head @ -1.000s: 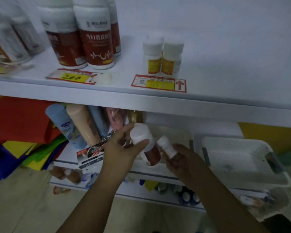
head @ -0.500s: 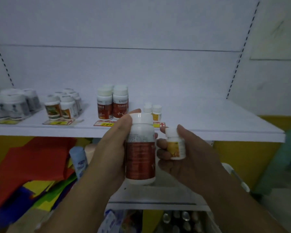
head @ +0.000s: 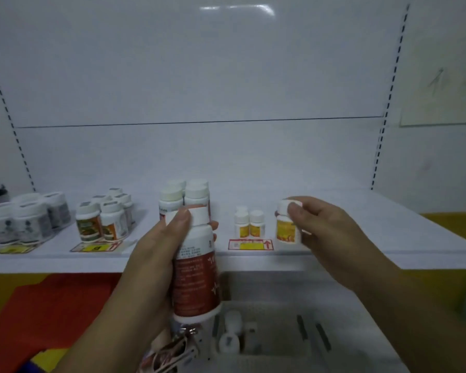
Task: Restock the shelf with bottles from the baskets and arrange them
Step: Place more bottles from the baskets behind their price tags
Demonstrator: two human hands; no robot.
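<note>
Half a second on and my hands have split apart. They were side by side in front of me; now my right hand (head: 326, 232) has swung out to the right and carried the small bottle (head: 286, 228) up over the shelf (head: 361, 232). My left hand (head: 156, 254) has come up a touch too, so the cap of the big bottle (head: 197, 267) now overlaps the tall bottles (head: 184, 193) standing mid-shelf.

On the right, I'm pinching the small bottle near its top, thumb across the cap and fingers behind. It hangs upright at my fingertips, just right of the pair of small bottles (head: 249, 224) and their red-and-yellow price tag (head: 250, 244). I can't tell whether its base touches the board. It has a white cap, a white body and a yellow-orange label, the same look as that pair.

On the left, my fingers wrap right round the big bottle, with my thumb pressed on the cap and my fingertips showing on its far side. It's close to upright, out in front of the shelf's edge and above the white basket (head: 269, 354) below. It has a white cap and a white shoulder with small print, then a dark red label with a white pulse line.
</note>
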